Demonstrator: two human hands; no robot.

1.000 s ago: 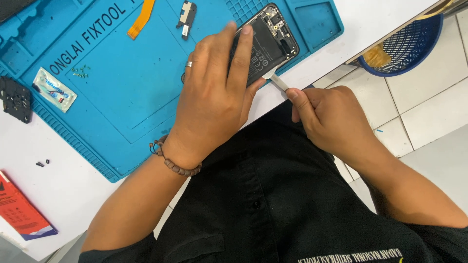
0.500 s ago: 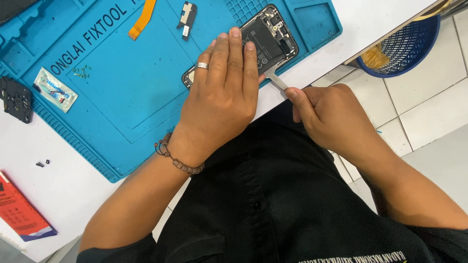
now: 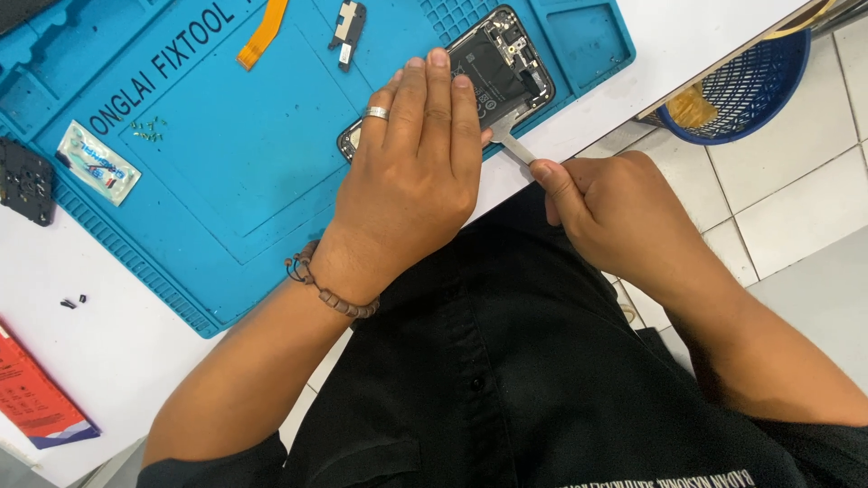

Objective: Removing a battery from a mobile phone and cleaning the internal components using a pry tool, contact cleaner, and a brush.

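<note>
Right hand (image 3: 624,212): fingers clenched around a thin metal pry tool (image 3: 512,145), blade tip at the near edge of the opened phone (image 3: 493,68). Left hand (image 3: 411,172): fingers extended flat and together, pressing down on the phone, covering its left half. Phone lies on the blue repair mat (image 3: 226,181) on the white tabletop (image 3: 108,361). Farther off: orange flex cable (image 3: 262,34), small black part (image 3: 347,23).

left hand (image 3: 416,172): flat, palm down, fingers straight and close together | right hand (image 3: 615,212): closed in a fist, thumb on top
</note>
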